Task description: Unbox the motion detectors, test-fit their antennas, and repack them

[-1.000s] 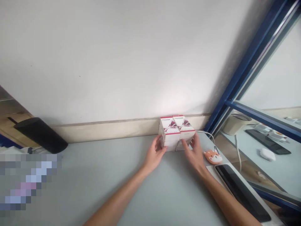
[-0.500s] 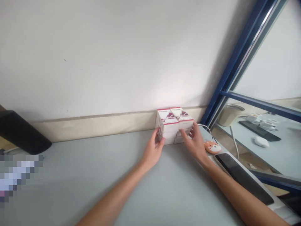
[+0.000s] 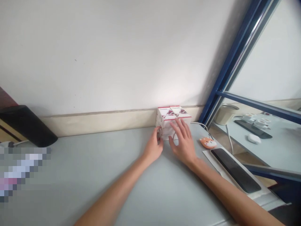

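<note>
Several small white cardboard boxes [image 3: 166, 113] with dark red edges and prints stand stacked in two side-by-side columns on the grey table, close to the wall. My left hand [image 3: 154, 146] is at the left side of the stack, its thumb and fingers apart and the fingertips against or very near the box side. In front of the stack is my right hand [image 3: 183, 141], fingers spread and slightly blurred, covering much of the right column's front. Whether its fingertips touch the boxes cannot be made out.
An orange animal-faced case [image 3: 208, 142] and a long dark-screened device [image 3: 235, 170] lie on the right. Beyond them stands a blue-framed glass partition [image 3: 225, 75], with a pot [image 3: 226, 114] behind it. A black object [image 3: 28, 125] is at the far left.
My right hand has moved from the right side of the stack round to its front, with its fingers spreading. My left hand stays at the left side. The view has shifted slightly.
</note>
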`<state>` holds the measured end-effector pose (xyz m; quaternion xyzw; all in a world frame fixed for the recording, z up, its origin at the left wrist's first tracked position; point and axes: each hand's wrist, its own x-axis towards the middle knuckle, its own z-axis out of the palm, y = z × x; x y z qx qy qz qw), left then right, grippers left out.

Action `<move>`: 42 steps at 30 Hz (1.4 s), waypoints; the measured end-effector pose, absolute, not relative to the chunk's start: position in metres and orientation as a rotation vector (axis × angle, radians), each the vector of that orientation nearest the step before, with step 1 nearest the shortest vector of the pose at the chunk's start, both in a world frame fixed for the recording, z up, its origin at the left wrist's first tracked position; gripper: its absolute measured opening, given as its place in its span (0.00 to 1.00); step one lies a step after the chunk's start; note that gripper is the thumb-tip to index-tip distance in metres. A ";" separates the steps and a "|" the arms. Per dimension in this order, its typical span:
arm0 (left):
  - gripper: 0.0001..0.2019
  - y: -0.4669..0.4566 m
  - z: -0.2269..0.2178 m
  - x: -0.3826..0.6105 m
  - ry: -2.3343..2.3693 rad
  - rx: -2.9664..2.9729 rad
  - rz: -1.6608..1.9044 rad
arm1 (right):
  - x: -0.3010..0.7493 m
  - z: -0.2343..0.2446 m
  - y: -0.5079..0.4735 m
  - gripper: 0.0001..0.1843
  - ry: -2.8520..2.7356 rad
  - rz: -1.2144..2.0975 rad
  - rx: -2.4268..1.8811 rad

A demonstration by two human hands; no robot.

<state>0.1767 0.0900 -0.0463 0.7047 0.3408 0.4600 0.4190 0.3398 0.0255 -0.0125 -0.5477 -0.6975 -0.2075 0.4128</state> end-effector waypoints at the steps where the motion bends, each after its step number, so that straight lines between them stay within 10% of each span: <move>1: 0.27 0.090 -0.047 0.177 0.860 1.776 1.154 | 0.338 -0.016 0.026 0.43 -1.815 -0.555 -1.394; 42: 0.40 0.071 -0.033 0.171 0.820 1.939 1.170 | 0.357 -0.034 0.031 0.30 -1.912 -0.853 -1.182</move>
